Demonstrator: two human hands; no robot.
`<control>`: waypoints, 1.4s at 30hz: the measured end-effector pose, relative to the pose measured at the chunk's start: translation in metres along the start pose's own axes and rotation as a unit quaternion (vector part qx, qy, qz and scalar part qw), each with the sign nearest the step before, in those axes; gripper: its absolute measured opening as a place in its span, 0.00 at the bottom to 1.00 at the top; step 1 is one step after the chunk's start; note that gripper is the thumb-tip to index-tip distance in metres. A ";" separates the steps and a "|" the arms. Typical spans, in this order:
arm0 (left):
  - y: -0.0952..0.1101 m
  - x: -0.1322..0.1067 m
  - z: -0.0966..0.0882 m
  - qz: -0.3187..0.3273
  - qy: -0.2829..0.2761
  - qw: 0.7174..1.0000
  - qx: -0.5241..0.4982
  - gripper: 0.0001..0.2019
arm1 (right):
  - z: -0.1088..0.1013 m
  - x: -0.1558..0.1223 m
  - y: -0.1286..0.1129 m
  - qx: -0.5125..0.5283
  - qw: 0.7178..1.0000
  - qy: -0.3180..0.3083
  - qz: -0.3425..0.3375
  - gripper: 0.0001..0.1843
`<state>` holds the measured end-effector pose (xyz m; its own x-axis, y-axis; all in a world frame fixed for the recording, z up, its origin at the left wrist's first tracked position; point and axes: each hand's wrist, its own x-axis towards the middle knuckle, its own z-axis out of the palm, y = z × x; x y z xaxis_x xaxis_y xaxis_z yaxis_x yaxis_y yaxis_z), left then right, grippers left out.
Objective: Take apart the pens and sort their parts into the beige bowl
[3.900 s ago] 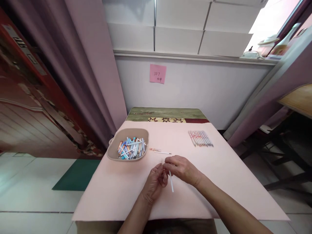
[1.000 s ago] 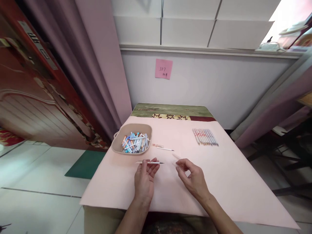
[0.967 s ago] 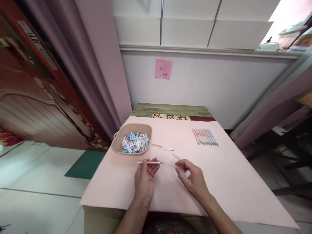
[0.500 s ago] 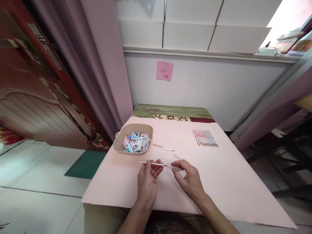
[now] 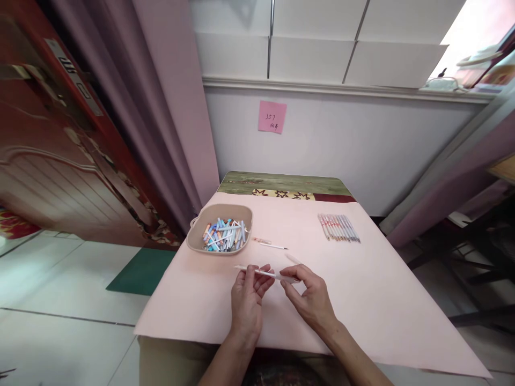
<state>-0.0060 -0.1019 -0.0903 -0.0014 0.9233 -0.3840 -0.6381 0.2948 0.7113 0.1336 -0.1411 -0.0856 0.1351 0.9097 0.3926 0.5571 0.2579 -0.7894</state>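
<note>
My left hand (image 5: 246,305) pinches a slim white pen refill (image 5: 265,273) between thumb and fingers, its pale upper end sticking out to the left. In my right hand (image 5: 313,300), the thumb and fingertips are closed on a translucent pen barrel (image 5: 286,278). The refill's right end meets the barrel's left opening, with its dark tip no longer visible outside. Just beyond my hands lie another white refill (image 5: 274,246) with a dark tip, a short clear pen part (image 5: 261,240) with reddish print, and a pale pen barrel (image 5: 293,259).
At the table's left stands a beige basket (image 5: 193,241) of mixed pen parts and caps in blue, white and orange. A neat row of clear pens (image 5: 339,228) lies at the right. Pale pink paper (image 5: 362,311) covers the table, whose far edge meets the wall (image 5: 322,139).
My left hand has shifted slightly right, bringing the refill's dark tip into the barrel. My right hand has moved slightly left. Items on the table stay put.
</note>
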 end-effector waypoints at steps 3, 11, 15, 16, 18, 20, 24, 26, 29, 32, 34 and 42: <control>-0.004 -0.004 0.002 -0.008 -0.013 1.000 0.006 0.12 | 0.002 -0.002 0.000 0.004 1.000 0.014 0.014 0.07; -0.003 -0.009 0.010 -0.014 -0.022 1.000 0.005 0.14 | 0.000 -0.002 -0.002 0.005 0.999 0.041 0.012 0.05; -0.002 -0.011 0.012 -0.019 -0.013 1.000 -0.008 0.13 | 0.000 -0.003 -0.004 0.008 0.999 0.040 0.009 0.07; -0.002 -0.012 0.012 -0.019 -0.015 1.000 -0.007 0.13 | 0.000 -0.004 -0.004 0.007 0.999 0.043 0.010 0.07; -0.003 -0.014 0.012 -0.018 -0.022 1.000 -0.005 0.13 | -0.001 -0.004 -0.004 -0.001 0.999 0.046 0.020 0.08; -0.004 -0.015 0.013 -0.017 -0.027 0.999 0.000 0.14 | -0.002 -0.005 -0.003 -0.019 0.998 0.035 0.043 0.11; -0.004 -0.015 0.013 -0.015 -0.025 0.999 0.016 0.15 | -0.005 -0.005 -0.001 -0.042 0.996 -0.002 0.074 0.20; -0.004 -0.014 0.012 -0.012 -0.022 1.000 0.011 0.14 | -0.007 -0.006 -0.001 -0.044 0.997 0.000 0.060 0.14; -0.004 -0.011 0.010 -0.005 -0.019 1.000 0.003 0.14 | -0.008 -0.007 -0.003 -0.047 0.998 0.009 0.032 0.16; -0.004 -0.011 0.010 -0.004 -0.023 1.000 0.010 0.13 | -0.008 -0.009 -0.004 -0.053 0.997 -0.012 0.047 0.14; -0.004 -0.012 0.010 -0.007 -0.027 1.000 0.014 0.13 | -0.009 -0.010 -0.004 -0.059 0.996 -0.021 0.060 0.16; -0.003 -0.012 0.009 -0.004 -0.020 1.000 0.012 0.14 | -0.008 -0.009 -0.003 -0.075 0.997 -0.004 0.034 0.16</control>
<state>0.0034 -0.1119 -0.0825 0.0342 0.9298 -0.3665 -0.6187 0.3077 0.7228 0.1369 -0.1528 -0.0827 0.1709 0.9258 0.3372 0.6637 0.1448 -0.7338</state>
